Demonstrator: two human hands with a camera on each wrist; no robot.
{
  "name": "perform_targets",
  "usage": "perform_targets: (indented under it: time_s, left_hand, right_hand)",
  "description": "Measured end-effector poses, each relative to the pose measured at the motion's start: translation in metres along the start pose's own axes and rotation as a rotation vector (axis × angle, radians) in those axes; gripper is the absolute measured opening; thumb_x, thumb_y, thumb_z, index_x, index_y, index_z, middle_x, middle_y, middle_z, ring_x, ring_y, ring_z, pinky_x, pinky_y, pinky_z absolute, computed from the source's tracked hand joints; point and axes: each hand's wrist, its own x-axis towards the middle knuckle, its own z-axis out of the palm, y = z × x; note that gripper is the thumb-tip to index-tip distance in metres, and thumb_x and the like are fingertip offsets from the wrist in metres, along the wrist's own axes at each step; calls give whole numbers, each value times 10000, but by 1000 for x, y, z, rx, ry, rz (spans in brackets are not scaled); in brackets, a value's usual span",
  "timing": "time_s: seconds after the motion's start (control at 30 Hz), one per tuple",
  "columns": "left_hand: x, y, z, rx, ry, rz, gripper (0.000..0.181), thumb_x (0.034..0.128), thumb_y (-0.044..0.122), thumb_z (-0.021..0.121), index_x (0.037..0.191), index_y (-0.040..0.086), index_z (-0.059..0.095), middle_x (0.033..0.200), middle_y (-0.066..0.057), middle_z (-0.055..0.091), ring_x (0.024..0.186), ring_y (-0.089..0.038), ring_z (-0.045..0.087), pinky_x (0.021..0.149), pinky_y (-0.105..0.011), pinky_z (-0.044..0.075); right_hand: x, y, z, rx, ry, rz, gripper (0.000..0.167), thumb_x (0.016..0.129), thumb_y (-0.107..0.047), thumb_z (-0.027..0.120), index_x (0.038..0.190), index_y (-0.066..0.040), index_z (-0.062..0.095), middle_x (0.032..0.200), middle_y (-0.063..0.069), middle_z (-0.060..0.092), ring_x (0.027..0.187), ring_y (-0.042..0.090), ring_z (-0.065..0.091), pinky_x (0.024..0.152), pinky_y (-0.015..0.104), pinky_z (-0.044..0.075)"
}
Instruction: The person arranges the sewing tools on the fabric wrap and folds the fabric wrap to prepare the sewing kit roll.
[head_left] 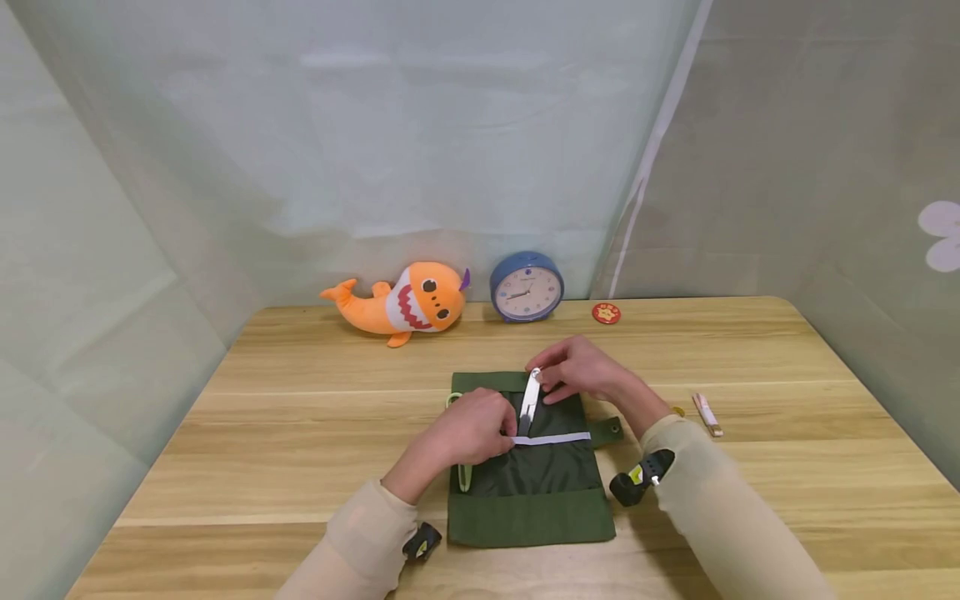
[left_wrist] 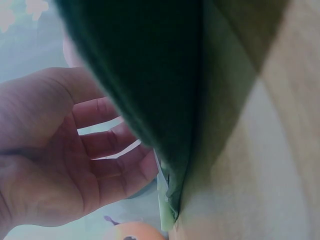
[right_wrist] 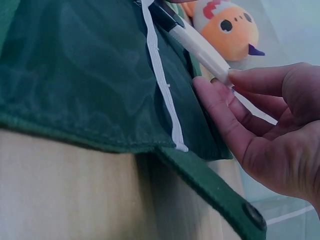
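A dark green fabric pouch (head_left: 532, 518) lies unfolded on the table, a white elastic band (head_left: 558, 438) running across its middle. My right hand (head_left: 585, 368) pinches the upper end of a white tool with a dark tip (head_left: 530, 398), which slants down to the band. In the right wrist view the white tool (right_wrist: 202, 52) sits between thumb and fingers, its dark end at the elastic (right_wrist: 162, 82). My left hand (head_left: 476, 427) pinches the band beside that tip. A light green item (head_left: 465, 477) is partly hidden under the left hand. The left wrist view shows the left hand (left_wrist: 75, 145) beside the pouch.
At the back stand an orange shark plush (head_left: 427, 300) and a blue clock (head_left: 527, 287), with a red round badge (head_left: 606, 313) to their right. A small pinkish bundle (head_left: 707, 415) lies right of the pouch. The pouch's snap strap (head_left: 606, 431) extends right.
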Motion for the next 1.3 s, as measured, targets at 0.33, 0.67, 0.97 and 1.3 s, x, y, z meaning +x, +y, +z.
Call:
perform_targets:
  time_s: [0.33,0.67,0.97,1.3]
  left_hand:
    - [-1,1,-1,-5,10,7,189,930,129,803,760,117,721,701,32,598,641,-119,515,600,-249,410]
    - [-1,3,0,5,26,5,194,904,118,820,756,124,695,708,39,594,655,-120,520,606,-253,419]
    - [-1,2,1,18,32,-1,188,904,122,818,771,123,685,718,36,596,666,-120,527,616,-260,430]
    - [-1,2,1,11,38,-11,240,900,120,819,732,132,648,679,36,565,645,-125,514,593,-256,401]
  right_hand:
    - [5,-4,8,-91,-42,-30,286,980,55,625,1253,95,704,875,67,655,773,148,619,718,330,639]
    - [1,-6,16,-158,-91,-57,277,960,54,637,1221,99,715,972,142,745,710,139,693,701,326,633]
    - [2,-4,21,-157,-102,-41,170,936,60,643,1088,77,717,878,87,697,750,165,683,720,351,639]
    - [-3,-2,27,-163,-104,-44,216,918,54,671,1126,73,725,772,48,644,634,136,642,614,294,598]
